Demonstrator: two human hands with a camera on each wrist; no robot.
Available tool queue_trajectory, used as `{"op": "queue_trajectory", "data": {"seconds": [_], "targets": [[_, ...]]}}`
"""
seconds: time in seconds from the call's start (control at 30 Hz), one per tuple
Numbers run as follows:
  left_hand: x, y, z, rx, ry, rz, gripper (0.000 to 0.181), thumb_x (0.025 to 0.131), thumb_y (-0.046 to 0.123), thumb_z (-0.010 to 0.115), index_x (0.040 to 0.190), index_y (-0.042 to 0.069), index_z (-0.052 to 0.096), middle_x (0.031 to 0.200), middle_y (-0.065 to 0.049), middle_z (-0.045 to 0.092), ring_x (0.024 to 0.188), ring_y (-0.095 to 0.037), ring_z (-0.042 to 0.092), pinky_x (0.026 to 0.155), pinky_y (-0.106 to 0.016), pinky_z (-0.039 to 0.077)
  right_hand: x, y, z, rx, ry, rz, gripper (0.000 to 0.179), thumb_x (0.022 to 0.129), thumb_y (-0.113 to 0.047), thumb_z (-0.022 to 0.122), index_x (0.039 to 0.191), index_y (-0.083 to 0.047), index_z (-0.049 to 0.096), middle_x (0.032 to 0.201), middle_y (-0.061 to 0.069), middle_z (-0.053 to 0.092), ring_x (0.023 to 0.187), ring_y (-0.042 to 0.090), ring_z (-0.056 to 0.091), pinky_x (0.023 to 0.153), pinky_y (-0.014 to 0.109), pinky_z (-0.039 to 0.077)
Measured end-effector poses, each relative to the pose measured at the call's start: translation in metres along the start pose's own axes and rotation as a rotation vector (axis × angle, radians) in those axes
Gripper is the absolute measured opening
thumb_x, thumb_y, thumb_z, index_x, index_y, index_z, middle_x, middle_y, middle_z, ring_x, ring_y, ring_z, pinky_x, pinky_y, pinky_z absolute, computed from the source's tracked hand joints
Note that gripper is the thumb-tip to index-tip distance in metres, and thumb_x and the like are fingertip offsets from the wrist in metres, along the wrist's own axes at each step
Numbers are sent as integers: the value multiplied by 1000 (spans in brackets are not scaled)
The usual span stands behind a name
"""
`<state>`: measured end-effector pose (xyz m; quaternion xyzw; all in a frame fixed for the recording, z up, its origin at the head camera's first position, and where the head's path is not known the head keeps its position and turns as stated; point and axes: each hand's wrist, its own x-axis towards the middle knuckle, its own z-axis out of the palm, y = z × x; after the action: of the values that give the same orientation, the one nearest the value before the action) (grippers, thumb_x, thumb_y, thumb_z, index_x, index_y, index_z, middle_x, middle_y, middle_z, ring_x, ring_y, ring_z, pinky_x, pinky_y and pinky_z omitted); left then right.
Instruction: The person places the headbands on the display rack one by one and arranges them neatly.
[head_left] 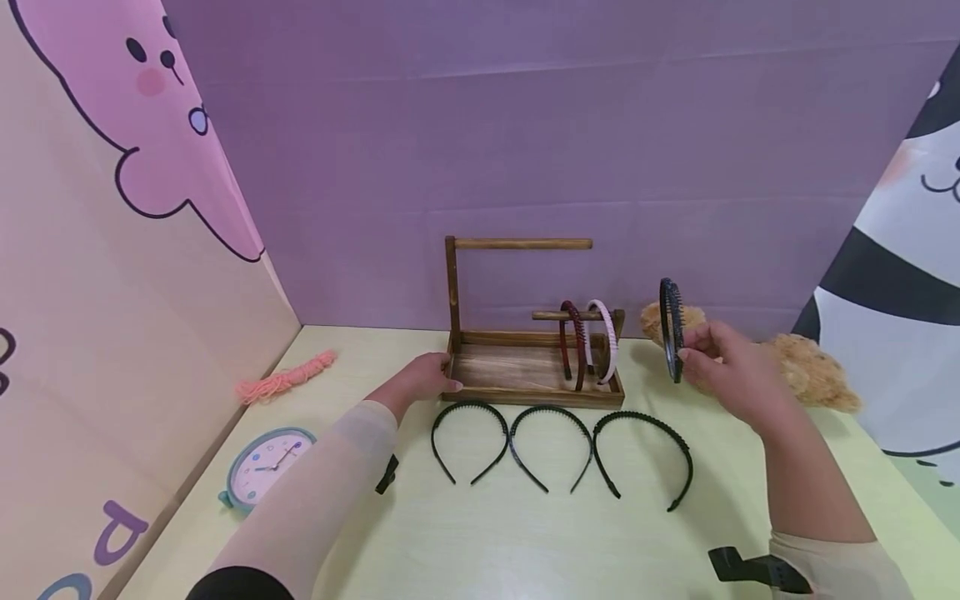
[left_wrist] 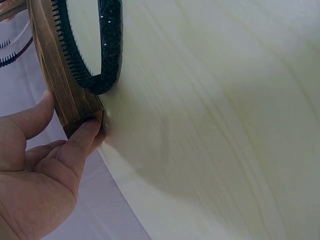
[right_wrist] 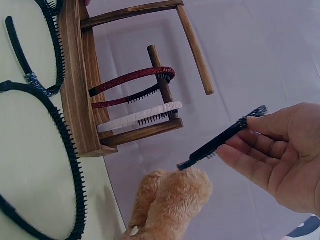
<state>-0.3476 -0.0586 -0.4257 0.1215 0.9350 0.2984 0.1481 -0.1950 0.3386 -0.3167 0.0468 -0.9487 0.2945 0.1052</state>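
A wooden headband stand (head_left: 532,399) with a tray base and two bars sits at the back of the table. My left hand (head_left: 420,379) grips its left front corner, thumb and fingers on either side of the wood in the left wrist view. Right of the stand, my right hand (head_left: 738,379) pinches a black toothed headband (right_wrist: 215,145), raised and roughly upright. From the lower bar hang a dark red headband (head_left: 578,342) and a pale pink headband (head_left: 611,342). The taller bar bears nothing. Three black headbands (head_left: 551,408) lie in a row before the tray.
A fluffy brown plush toy (head_left: 813,367) lies behind my right hand. On the left are a bundle of coral yarn (head_left: 288,379) and a round blue-rimmed clock (head_left: 273,462), partly behind my left forearm. A purple backdrop (head_left: 525,125) stands behind the table.
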Motion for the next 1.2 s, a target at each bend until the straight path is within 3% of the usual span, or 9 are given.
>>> {"op": "queue_trajectory", "data": {"seconds": [0.13,0.37,0.6,0.97,1.13,1.2], "targets": [[0,-2,0,2,5,-7,69,95,26,66,152,1,34,153,-17,41,143,-33,35,117,-45,32,10,-4,-1,5,54,-22,32,103,-35,50,115,-6,55,105,13,67,88,14,66,72,32,45],[-1,-4,0,-4,12,-25,70,95,26,66,152,3,34,153,-15,41,143,-32,35,117,-46,33,26,-18,-4,38,38,-7,42,104,-40,45,124,-3,51,115,17,63,107,39,62,84,52,45],[-1,-3,0,-17,13,-18,70,94,26,67,152,3,35,153,-16,41,143,-32,36,116,-46,33,43,-27,-6,76,53,2,48,103,-45,43,127,-3,48,121,18,58,114,41,58,90,56,44],[-1,-1,0,-28,16,-18,71,95,26,66,153,4,31,155,-15,38,144,-32,33,117,-45,32,76,-33,4,108,117,-25,41,104,-36,46,126,-1,49,119,18,59,106,36,62,87,46,46],[0,1,2,-28,21,-20,71,96,25,66,153,3,31,155,-16,38,144,-32,34,117,-44,32,91,-34,12,114,171,-42,35,103,-29,50,123,0,52,114,17,62,92,19,65,72,21,49],[0,1,2,-28,24,-14,70,96,25,65,153,3,31,155,-16,38,144,-32,34,118,-44,31,96,-35,16,130,179,-40,34,103,-29,51,122,-1,53,113,17,62,92,16,65,67,17,47]]}}
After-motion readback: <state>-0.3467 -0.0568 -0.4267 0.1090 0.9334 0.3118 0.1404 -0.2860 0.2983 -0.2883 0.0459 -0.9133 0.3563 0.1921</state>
